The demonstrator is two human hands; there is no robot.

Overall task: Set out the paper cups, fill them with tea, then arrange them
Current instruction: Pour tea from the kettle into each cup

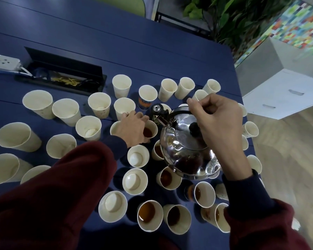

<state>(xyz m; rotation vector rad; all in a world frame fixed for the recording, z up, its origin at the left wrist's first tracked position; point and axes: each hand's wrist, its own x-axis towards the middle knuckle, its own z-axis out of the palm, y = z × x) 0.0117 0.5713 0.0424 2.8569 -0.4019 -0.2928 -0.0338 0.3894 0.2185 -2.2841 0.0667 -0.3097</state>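
Observation:
Several cream paper cups stand spread over the blue table (152, 51). My right hand (219, 120) grips the handle of a shiny steel kettle (184, 152), held above the cups with its spout over a cup holding dark tea (150, 131). My left hand (131, 128) holds that cup by its side. Several cups near the front, such as one at the bottom middle (149, 214), hold brown tea. Cups on the left, like one at the far left (16, 136), hold no tea.
An open black cable box (65, 73) is sunk into the table at the back left, with a white power strip (2, 62) beside it. The table's right edge drops to a wooden floor and a white drawer cabinet (278, 94). Green plants (233, 17) stand behind.

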